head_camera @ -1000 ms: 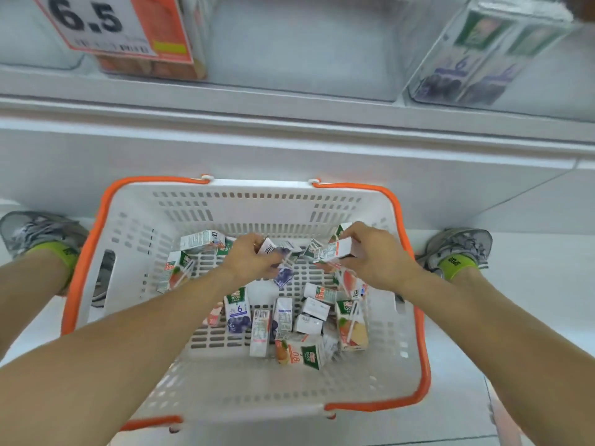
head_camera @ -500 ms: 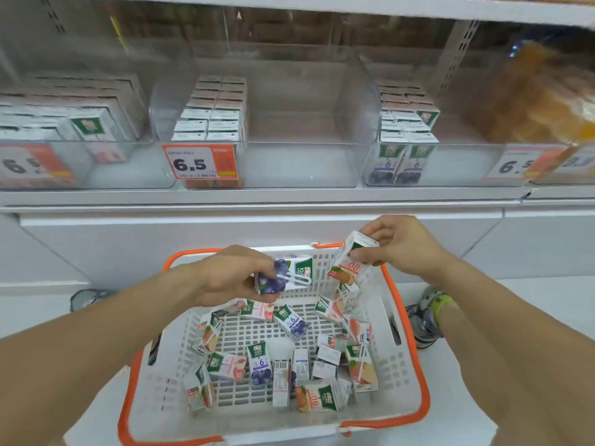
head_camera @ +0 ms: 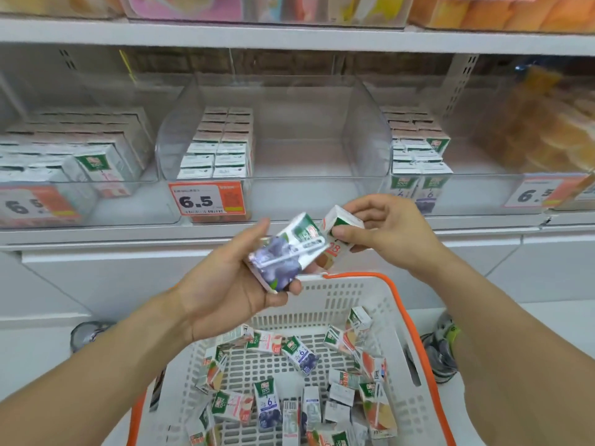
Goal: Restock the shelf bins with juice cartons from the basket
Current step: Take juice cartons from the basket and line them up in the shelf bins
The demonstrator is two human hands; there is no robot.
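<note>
White shop shelving fills the wall ahead, with a row of clear plastic bins on the middle shelf and blurred orange and pink packets on the shelf above. The middle bin has two neat columns of juice cartons against its left side, the rest of it bare, and an orange price tag reading 6.5 on its front. The bin to the left is packed with cartons; the one to the right holds two columns of them, the front ones showing blue labels. Further right sit soft-looking orange bags, too blurred to make out.

Below, on the pale floor, stands a white basket with orange handles, loose cartons lying jumbled across its slotted bottom. A shoe shows just beside its right wall.

Above the basket's far rim, the left hand holds a purple grape carton, fingers curled round it. The right hand pinches an orange-marked carton between thumb and fingers. The two cartons nearly touch.
</note>
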